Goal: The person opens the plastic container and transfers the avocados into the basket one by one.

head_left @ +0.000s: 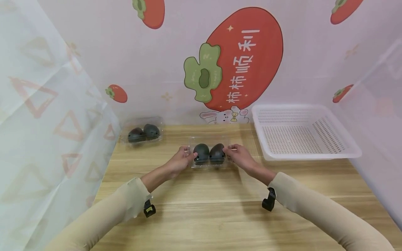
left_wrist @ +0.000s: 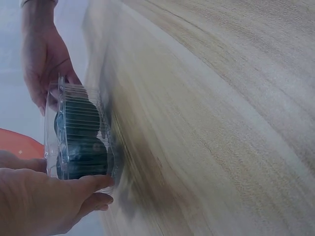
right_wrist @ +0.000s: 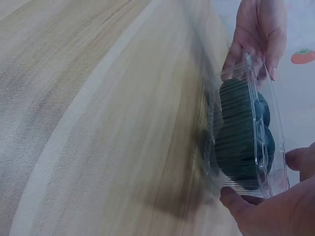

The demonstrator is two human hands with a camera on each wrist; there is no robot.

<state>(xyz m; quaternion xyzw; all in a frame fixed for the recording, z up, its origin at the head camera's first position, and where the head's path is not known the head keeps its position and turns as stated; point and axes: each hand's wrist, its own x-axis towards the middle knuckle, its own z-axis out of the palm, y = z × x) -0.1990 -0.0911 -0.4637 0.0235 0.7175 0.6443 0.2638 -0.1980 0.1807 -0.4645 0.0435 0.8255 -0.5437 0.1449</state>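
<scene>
A clear plastic clamshell box (head_left: pixel 207 166) with two dark avocados (head_left: pixel 201 152) side by side is at the middle of the wooden table, close to its surface. My left hand (head_left: pixel 180 161) grips the box's left end, thumb on the near side. At the right end, my right hand (head_left: pixel 242 158) holds it the same way. Both wrist views show fingers and thumbs pinching the ribbed plastic ends, with the lid closed over the fruit (left_wrist: pixel 81 118). The box (right_wrist: pixel 261 147) casts a shadow on the wood.
A second clear clamshell box (head_left: pixel 159 122) with two dark avocados (head_left: pixel 136 134) sits at the back left. At the back right stands a white perforated plastic basket (head_left: pixel 267 150). White printed sheets (head_left: pixel 176 45) wall in the table (head_left: pixel 201 223) at the back and sides.
</scene>
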